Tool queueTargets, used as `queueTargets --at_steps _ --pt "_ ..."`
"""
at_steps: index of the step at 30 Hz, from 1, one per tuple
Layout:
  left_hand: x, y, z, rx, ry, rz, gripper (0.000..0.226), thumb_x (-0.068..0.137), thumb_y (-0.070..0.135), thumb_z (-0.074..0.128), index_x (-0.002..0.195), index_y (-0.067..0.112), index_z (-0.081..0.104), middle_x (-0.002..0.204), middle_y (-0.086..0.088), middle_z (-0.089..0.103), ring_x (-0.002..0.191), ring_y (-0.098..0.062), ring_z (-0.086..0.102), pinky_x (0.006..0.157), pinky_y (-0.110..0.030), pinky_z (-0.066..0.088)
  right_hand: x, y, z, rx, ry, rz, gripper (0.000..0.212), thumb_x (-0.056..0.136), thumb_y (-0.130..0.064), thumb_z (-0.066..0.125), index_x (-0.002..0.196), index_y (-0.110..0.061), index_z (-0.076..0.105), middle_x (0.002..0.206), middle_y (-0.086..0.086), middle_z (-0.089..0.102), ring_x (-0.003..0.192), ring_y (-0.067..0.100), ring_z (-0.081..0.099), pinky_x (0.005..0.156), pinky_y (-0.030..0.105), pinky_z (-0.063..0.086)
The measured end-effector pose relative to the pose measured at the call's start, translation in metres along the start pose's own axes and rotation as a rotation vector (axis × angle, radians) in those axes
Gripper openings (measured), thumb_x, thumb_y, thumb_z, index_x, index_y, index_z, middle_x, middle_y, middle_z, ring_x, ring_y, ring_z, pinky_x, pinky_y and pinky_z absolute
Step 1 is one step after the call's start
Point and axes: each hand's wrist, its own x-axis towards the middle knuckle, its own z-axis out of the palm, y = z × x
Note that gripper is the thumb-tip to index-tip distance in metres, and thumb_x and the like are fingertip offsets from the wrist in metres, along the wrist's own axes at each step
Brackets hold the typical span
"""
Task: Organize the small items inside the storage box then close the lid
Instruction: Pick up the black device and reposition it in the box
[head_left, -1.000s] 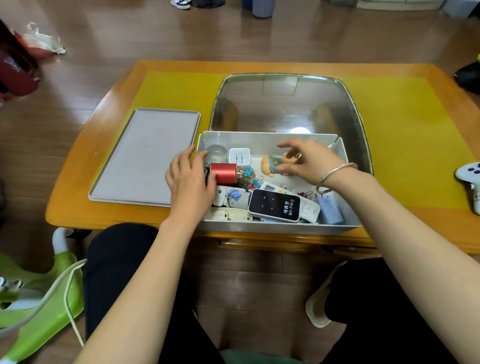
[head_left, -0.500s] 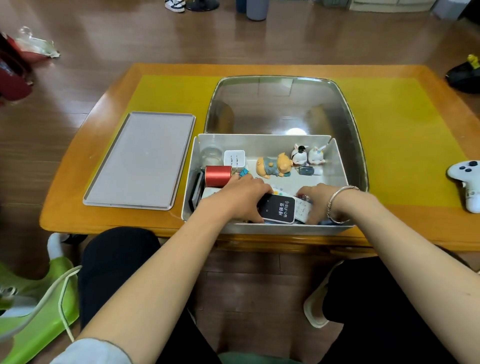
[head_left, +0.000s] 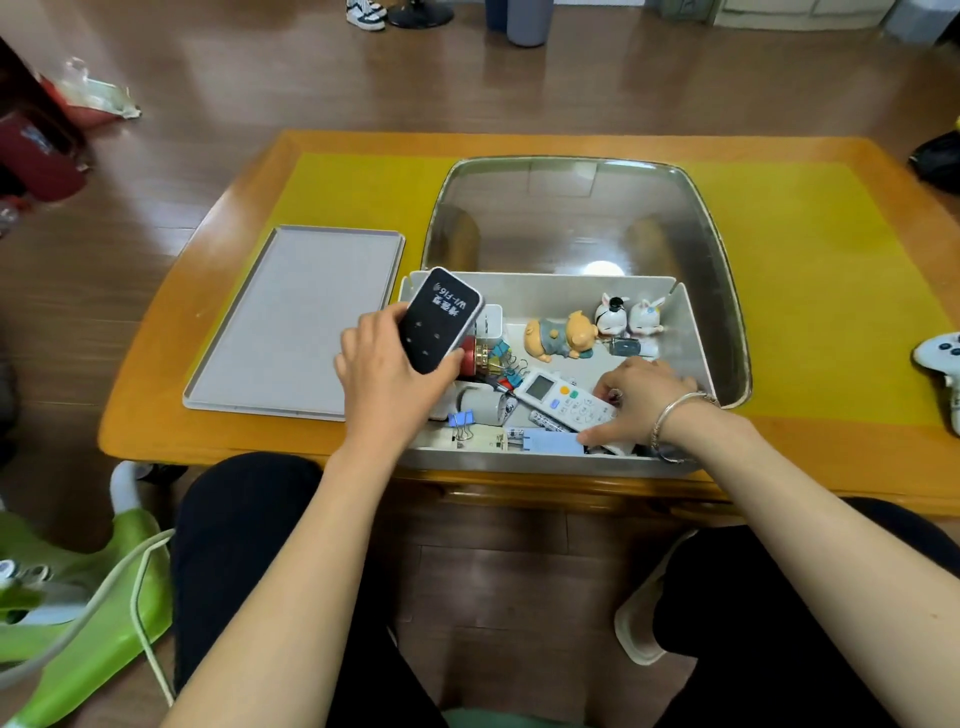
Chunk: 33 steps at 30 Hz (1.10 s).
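The grey storage box (head_left: 693, 332) stands open at the table's near edge. My left hand (head_left: 387, 371) grips a black WiFi device (head_left: 439, 319) and holds it raised over the box's left end. My right hand (head_left: 641, 400) reaches into the box's right front corner, fingers on the end of a white remote (head_left: 563, 400). Inside lie a pig figurine (head_left: 561, 338), two small rabbit figurines (head_left: 628, 314), a red spool (head_left: 470, 356), binder clips (head_left: 506, 358) and a white charger (head_left: 491, 319). The grey lid (head_left: 296, 322) lies flat on the table left of the box.
A large metal tray (head_left: 576, 213) sits behind the box on the yellow mat (head_left: 821, 270). A white game controller (head_left: 943, 358) lies at the table's right edge. My knees are under the table's front edge. A green object lies on the floor at lower left.
My left hand has lifted the black WiFi device out of the box and up to the left. The white remote beneath it is now uncovered, and my right hand stays in the right front corner.
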Motion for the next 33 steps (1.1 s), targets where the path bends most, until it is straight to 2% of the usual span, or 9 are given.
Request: queueTargets --at_steps 5,9,12,15,20,23,26,30,33 --pt "-0.002 -0.001 0.001 -0.099 0.032 -0.145 0.064 0.077 0.046 0.070 0.126 0.012 0.046 0.125 -0.005 0.049 0.116 -0.021 0.037 0.090 -0.028 0.027 0.003 -0.010 -0.007 0.022 0.113 -0.114 0.040 0.063 -0.046 0.075 0.089 -0.019 0.061 0.087 -0.001 0.064 0.076 0.015 0.054 0.062 0.028 0.046" --pt "-0.001 -0.001 -0.002 -0.191 0.071 -0.199 0.063 0.077 0.047 0.069 0.124 0.012 0.045 0.124 -0.003 0.049 0.113 -0.016 0.036 0.093 -0.029 0.030 0.001 -0.008 -0.013 0.176 0.098 -0.145 0.033 0.069 -0.039 0.079 0.086 -0.013 0.066 0.085 0.005 0.068 0.076 0.019 0.060 0.065 0.031 0.051" --pt "0.002 -0.001 -0.008 -0.231 0.110 -0.215 0.063 0.077 0.047 0.067 0.124 0.012 0.045 0.123 -0.002 0.047 0.108 -0.009 0.031 0.095 -0.031 0.033 -0.005 -0.010 -0.030 0.450 0.152 -0.200 0.021 0.069 -0.037 0.079 0.081 -0.024 0.067 0.087 0.006 0.071 0.075 0.020 0.063 0.056 0.023 0.044" --pt "0.006 0.000 -0.016 -0.273 0.154 -0.232 0.063 0.078 0.047 0.065 0.125 0.012 0.043 0.123 -0.001 0.046 0.110 -0.009 0.029 0.099 -0.036 0.035 -0.010 -0.037 -0.040 0.504 0.089 -0.337 0.025 0.072 -0.038 0.077 0.092 -0.025 0.072 0.086 -0.005 0.071 0.062 -0.001 0.059 0.047 0.009 0.040" --pt "0.008 0.006 -0.021 -0.292 0.167 -0.200 0.062 0.079 0.047 0.064 0.124 0.012 0.043 0.124 -0.001 0.046 0.110 -0.008 0.029 0.100 -0.037 0.036 -0.007 -0.086 -0.034 0.426 -0.051 -0.484 0.038 0.071 -0.040 0.078 0.104 -0.023 0.070 0.092 -0.015 0.063 0.077 -0.005 0.054 0.063 0.005 0.038" --pt "0.005 0.008 -0.016 -0.268 0.129 -0.178 0.061 0.079 0.046 0.066 0.126 0.014 0.043 0.125 0.000 0.046 0.109 -0.006 0.028 0.096 -0.030 0.033 -0.006 -0.067 -0.042 0.505 0.094 -0.385 0.026 0.079 -0.043 0.070 0.097 -0.024 0.072 0.095 -0.010 0.068 0.084 0.001 0.058 0.081 0.021 0.045" --pt "0.002 0.008 -0.008 -0.238 0.098 -0.157 0.061 0.078 0.046 0.068 0.125 0.015 0.043 0.125 0.000 0.046 0.108 -0.007 0.029 0.093 -0.028 0.029 -0.008 -0.024 -0.045 0.402 0.213 -0.118 0.028 0.086 -0.036 0.064 0.106 -0.017 0.067 0.104 0.004 0.068 0.090 0.014 0.060 0.083 0.025 0.043" --pt "-0.002 0.006 -0.001 -0.197 0.075 -0.157 0.062 0.079 0.046 0.068 0.127 0.015 0.043 0.128 -0.001 0.046 0.115 -0.014 0.034 0.091 -0.027 0.025 -0.013 0.002 -0.020 -0.024 -0.117 0.152 0.055 0.084 -0.041 0.062 0.130 -0.014 0.046 0.125 0.011 0.057 0.109 0.027 0.055 0.088 0.031 0.045" --pt "-0.003 0.003 0.002 -0.186 0.061 -0.159 0.063 0.080 0.048 0.067 0.127 0.016 0.043 0.129 -0.001 0.046 0.115 -0.013 0.034 0.091 -0.027 0.024 -0.009 0.001 0.000 -0.011 -0.203 0.163 0.069 0.079 -0.040 0.067 0.136 -0.016 0.037 0.127 0.015 0.050 0.110 0.032 0.053 0.085 0.034 0.046"
